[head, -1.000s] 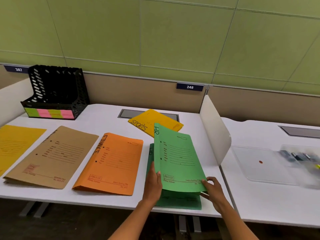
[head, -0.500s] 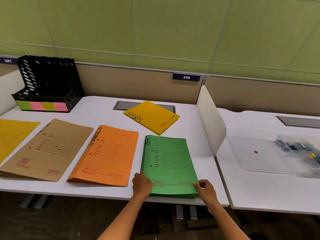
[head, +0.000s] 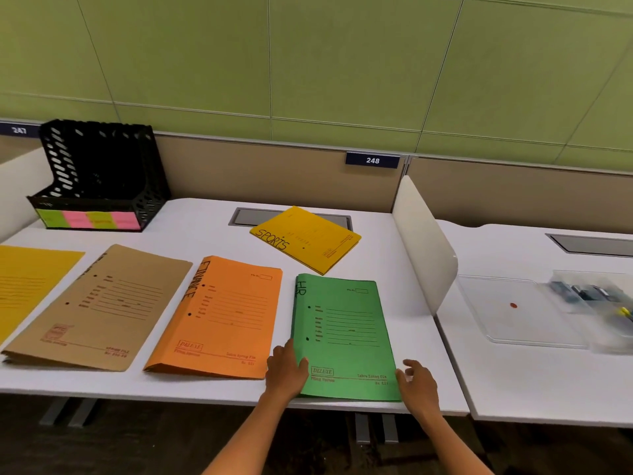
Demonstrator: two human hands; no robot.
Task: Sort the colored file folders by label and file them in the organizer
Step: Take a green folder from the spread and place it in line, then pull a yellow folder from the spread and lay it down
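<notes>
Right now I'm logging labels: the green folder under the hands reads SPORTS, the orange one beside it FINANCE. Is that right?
Not quite. In the head view the green folder reads HR at its top left corner; SPORTS is written on the yellow folder behind it. The orange folder beside it does read FINANCE, and the left hand rests on the green one.

Head-worn view, angled forward-down, close over desk (head: 205, 214) edge

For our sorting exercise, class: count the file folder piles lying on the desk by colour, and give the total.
Yellow: 2, the SPORTS folder and one at the left edge
Brown: 1
Orange: 1, FINANCE
Green: 1, HR
Total: 5
</notes>
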